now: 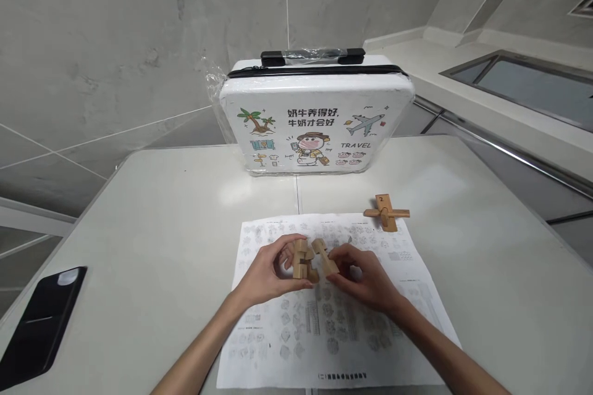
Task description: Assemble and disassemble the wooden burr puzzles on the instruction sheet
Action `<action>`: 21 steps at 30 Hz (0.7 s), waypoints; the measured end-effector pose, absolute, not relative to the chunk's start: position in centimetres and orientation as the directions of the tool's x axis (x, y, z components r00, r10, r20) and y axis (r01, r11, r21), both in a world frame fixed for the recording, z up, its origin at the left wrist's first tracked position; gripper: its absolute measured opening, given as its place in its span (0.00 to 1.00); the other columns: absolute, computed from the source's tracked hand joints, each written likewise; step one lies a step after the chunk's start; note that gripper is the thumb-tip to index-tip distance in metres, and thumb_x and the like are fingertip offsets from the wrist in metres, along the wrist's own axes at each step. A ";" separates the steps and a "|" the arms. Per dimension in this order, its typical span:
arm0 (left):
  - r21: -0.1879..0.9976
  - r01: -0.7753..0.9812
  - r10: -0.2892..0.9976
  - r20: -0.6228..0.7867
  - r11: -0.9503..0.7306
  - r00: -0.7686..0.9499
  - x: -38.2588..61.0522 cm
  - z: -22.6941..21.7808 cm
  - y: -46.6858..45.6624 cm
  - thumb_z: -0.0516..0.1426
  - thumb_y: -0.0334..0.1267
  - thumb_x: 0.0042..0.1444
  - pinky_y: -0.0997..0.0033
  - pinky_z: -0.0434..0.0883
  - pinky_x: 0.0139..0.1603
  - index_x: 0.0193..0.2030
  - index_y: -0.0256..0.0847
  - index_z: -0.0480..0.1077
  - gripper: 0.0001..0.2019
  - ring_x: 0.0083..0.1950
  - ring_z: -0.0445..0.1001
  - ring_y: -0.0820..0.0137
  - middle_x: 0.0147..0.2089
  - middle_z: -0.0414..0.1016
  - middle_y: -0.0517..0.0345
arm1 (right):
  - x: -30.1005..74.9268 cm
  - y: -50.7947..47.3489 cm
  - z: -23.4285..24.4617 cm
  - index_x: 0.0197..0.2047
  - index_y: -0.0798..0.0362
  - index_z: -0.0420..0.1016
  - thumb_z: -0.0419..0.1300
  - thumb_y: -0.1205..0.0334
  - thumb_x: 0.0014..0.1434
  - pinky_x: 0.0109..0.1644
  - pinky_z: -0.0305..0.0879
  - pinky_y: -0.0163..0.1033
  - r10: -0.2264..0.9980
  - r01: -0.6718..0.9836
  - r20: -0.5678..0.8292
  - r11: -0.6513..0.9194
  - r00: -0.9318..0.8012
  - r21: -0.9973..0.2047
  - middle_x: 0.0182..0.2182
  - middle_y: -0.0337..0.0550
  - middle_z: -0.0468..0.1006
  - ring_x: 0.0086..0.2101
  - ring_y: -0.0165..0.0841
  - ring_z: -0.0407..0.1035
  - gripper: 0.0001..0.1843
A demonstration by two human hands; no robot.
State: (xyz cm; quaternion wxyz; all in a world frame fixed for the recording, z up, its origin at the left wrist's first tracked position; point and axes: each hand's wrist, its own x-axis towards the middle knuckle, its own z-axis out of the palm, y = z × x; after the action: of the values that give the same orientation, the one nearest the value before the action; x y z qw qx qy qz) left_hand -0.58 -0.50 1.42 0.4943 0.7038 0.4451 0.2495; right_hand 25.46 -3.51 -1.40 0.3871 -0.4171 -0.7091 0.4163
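Observation:
Above a printed sheet of puzzle diagrams (370, 308), my left hand (266, 271) grips a group of notched wooden puzzle pieces (301, 262) between thumb and fingers. How many pieces it holds I cannot tell. Just to the right, my right hand (365, 274) pinches a single notched wooden puzzle piece (325, 257), tilted beside the group. A narrow gap seems to lie between the two. Farther back on the right, an assembled wooden cross puzzle (383, 213) marked "2" rests over the sheet's upper right edge.
A white suitcase (319, 123) with cartoon prints and plastic wrap stands at the back of the pale table (185, 210). A dark phone (41, 321) lies at the left edge. Behind are a grey wall (139, 24) and a ledge (417, 62).

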 end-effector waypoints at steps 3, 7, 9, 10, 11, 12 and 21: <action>0.949 0.313 0.875 -0.124 -0.033 0.468 0.0 1.4 -1.0 0.75 0.49 0.50 0.59 0.76 0.48 0.67 0.50 0.68 0.39 0.44 0.79 0.60 0.45 0.79 0.57 | 25.3 -3.4 -0.9 0.55 0.46 0.77 0.63 0.55 0.72 0.29 0.68 0.35 0.917 0.174 0.208 0.279 -0.339 -0.944 0.30 0.38 0.80 0.26 0.32 0.73 0.11; 0.962 0.274 0.864 -0.125 -0.015 0.487 0.4 1.4 -1.2 0.75 0.45 0.50 0.59 0.77 0.50 0.67 0.51 0.68 0.38 0.47 0.80 0.59 0.47 0.81 0.56 | 24.9 -3.4 -0.9 0.61 0.43 0.77 0.61 0.60 0.73 0.32 0.71 0.36 0.888 0.164 0.289 0.365 -0.358 -0.917 0.37 0.41 0.82 0.29 0.32 0.75 0.15; 0.966 0.259 0.861 -0.121 -0.013 0.494 0.4 1.5 -1.3 0.75 0.44 0.50 0.59 0.78 0.49 0.67 0.51 0.68 0.38 0.46 0.81 0.59 0.47 0.82 0.56 | 24.8 -3.5 -1.1 0.59 0.44 0.77 0.62 0.60 0.73 0.32 0.72 0.36 0.891 0.186 0.289 0.368 -0.350 -0.911 0.37 0.41 0.82 0.29 0.32 0.76 0.13; 0.968 0.252 0.860 -0.117 -0.013 0.496 0.4 1.5 -1.3 0.75 0.44 0.50 0.59 0.78 0.49 0.67 0.51 0.68 0.39 0.46 0.81 0.59 0.47 0.83 0.56 | 24.7 -3.6 -1.2 0.57 0.45 0.77 0.62 0.60 0.73 0.32 0.72 0.36 0.898 0.202 0.273 0.355 -0.345 -0.913 0.35 0.40 0.82 0.28 0.32 0.76 0.11; 0.969 0.247 0.860 -0.113 -0.016 0.498 0.5 1.5 -1.3 0.75 0.44 0.50 0.59 0.78 0.48 0.67 0.51 0.68 0.39 0.46 0.81 0.59 0.47 0.83 0.56 | 24.7 -3.6 -1.2 0.56 0.46 0.78 0.62 0.59 0.73 0.32 0.72 0.36 0.904 0.220 0.255 0.341 -0.342 -0.914 0.33 0.40 0.82 0.28 0.32 0.76 0.10; 0.969 0.245 0.861 -0.107 -0.022 0.498 0.5 1.5 -1.3 0.75 0.44 0.50 0.59 0.78 0.48 0.67 0.51 0.68 0.39 0.46 0.82 0.59 0.48 0.83 0.55 | 24.7 -3.7 -1.2 0.54 0.46 0.78 0.62 0.58 0.72 0.32 0.72 0.36 0.909 0.241 0.240 0.331 -0.341 -0.912 0.32 0.40 0.82 0.28 0.33 0.76 0.09; 0.961 0.267 0.859 -0.073 -0.076 0.506 0.6 1.3 -1.3 0.76 0.47 0.47 0.61 0.78 0.46 0.65 0.49 0.72 0.38 0.48 0.81 0.58 0.51 0.83 0.53 | 24.5 -3.7 -1.4 0.50 0.49 0.79 0.62 0.53 0.71 0.29 0.70 0.37 0.935 0.336 0.228 0.314 -0.272 -0.888 0.30 0.42 0.82 0.27 0.34 0.75 0.10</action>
State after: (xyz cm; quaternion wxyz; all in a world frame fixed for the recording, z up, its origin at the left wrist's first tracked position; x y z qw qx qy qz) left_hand 0.64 -1.34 1.31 0.5390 0.6802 0.4140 0.2746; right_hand 24.47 -3.73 -1.37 0.4010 -0.4510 -0.7046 0.3733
